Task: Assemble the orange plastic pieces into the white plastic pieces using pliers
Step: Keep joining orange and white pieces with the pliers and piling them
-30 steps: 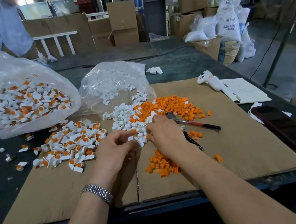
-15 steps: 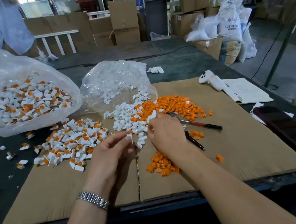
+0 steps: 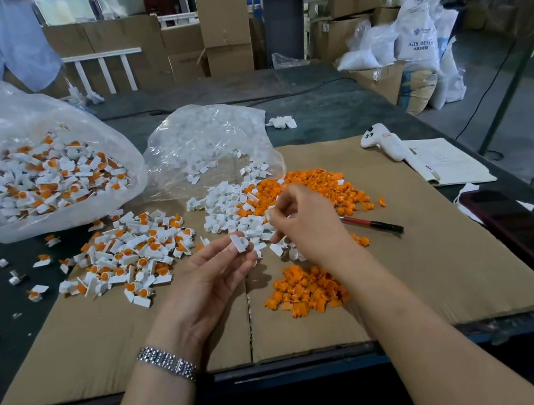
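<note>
My left hand (image 3: 210, 273) is raised palm up and pinches one white plastic piece (image 3: 238, 243) between thumb and fingertips. My right hand (image 3: 303, 221) hovers over the loose white pieces (image 3: 225, 208), fingers curled around a small white piece (image 3: 269, 215). Loose orange pieces lie in a far pile (image 3: 322, 187) and a near pile (image 3: 303, 292). The pliers (image 3: 374, 223), with red and black handles, lie on the cardboard behind my right hand, their jaws hidden. Assembled white-and-orange pieces (image 3: 128, 254) are heaped to the left.
A clear bag of assembled pieces (image 3: 44, 180) stands at the left and a clear bag of white pieces (image 3: 208, 141) behind the piles. A cardboard sheet (image 3: 441, 263) covers the table. A white handheld device (image 3: 385, 144), a notebook (image 3: 450, 161) and a dark phone (image 3: 518, 227) lie at the right.
Both hands have lifted off the pile. My left hand has turned palm up with a white piece in its fingertips, and my right hand has risen with another.
</note>
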Motion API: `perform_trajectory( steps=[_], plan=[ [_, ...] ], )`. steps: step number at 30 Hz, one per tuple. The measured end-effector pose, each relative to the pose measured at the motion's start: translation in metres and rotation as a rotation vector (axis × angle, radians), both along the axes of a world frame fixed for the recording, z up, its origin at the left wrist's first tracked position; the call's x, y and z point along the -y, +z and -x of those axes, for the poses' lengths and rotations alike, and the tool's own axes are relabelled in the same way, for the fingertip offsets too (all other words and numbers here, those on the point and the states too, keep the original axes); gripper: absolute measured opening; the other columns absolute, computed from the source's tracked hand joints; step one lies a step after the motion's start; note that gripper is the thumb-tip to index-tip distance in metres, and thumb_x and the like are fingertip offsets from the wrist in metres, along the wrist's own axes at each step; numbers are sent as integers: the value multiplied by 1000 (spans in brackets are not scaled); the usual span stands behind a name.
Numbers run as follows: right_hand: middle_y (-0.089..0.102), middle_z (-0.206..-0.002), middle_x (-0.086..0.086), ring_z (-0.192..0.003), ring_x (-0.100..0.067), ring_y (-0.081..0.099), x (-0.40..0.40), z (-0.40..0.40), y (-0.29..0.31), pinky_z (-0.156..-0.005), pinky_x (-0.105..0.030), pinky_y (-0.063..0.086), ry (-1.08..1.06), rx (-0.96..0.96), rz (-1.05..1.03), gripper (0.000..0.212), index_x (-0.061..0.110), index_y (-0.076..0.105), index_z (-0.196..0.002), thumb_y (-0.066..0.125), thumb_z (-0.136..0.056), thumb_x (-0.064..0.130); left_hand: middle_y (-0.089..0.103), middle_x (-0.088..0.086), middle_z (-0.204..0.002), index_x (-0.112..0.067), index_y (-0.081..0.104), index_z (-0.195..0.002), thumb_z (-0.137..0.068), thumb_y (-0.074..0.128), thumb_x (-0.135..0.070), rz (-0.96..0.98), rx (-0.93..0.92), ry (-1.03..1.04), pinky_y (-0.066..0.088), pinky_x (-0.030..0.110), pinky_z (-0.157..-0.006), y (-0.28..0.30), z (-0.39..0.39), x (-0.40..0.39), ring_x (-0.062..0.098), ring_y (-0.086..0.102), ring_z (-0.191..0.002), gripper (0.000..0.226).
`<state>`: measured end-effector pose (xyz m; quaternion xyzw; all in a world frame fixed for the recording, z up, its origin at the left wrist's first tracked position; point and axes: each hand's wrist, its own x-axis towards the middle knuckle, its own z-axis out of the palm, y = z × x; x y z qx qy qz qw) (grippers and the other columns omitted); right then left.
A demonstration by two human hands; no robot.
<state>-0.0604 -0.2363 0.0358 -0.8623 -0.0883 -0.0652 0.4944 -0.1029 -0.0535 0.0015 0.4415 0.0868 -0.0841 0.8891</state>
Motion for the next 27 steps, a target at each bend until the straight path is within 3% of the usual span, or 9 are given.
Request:
perform_trajectory(
  steps=[4,6,10,16,22,27],
  plan=[
    [74,-77,-6,-64,-14,72,-1,10,7,-60,-20,54,222,-53,-166,12,8,72,-92,79,-87,16,77,19,-104,-3,81,-97,-84,66,-1,33,21,5,62,23,-70,2,2,2,24,78,-87,20],
    [75,-79,-8,-69,-15,72,-2,12,8,-68,-22,57,277,-66,-179,10,6,76,-97,77,-88,11,76,21,-107,-1,78,-101,-85,65,0,31,41,5,62,22,-69,3,4,2,25,78,-89,21],
    [75,-88,-4,-76,-11,72,-4,15,11,-80,-26,60,302,-56,-88,17,12,76,-107,73,-91,10,77,21,-108,-4,82,-96,-83,65,0,-1,65,15,62,22,-70,3,6,3,26,78,-92,22],
    [72,-80,-1,-74,-13,70,-9,19,15,-77,-37,58,226,61,126,5,15,73,-90,77,-87,16,78,20,-99,-5,83,-91,-79,67,-1,-62,105,31,61,22,-69,0,6,6,23,78,-83,21],
    [71,-90,1,-83,-12,67,-14,27,15,-83,-34,56,214,91,193,15,19,74,-105,70,-92,15,77,19,-100,-4,83,-93,-80,68,-1,-43,126,54,61,22,-68,-3,6,4,23,77,-82,20],
    [70,-92,5,-88,-7,65,-8,31,16,-85,-22,52,266,64,187,24,20,73,-113,73,-90,13,77,16,-91,-7,80,-92,-79,67,-3,-52,132,80,61,23,-66,-1,7,6,21,76,-76,19]
  ],
)
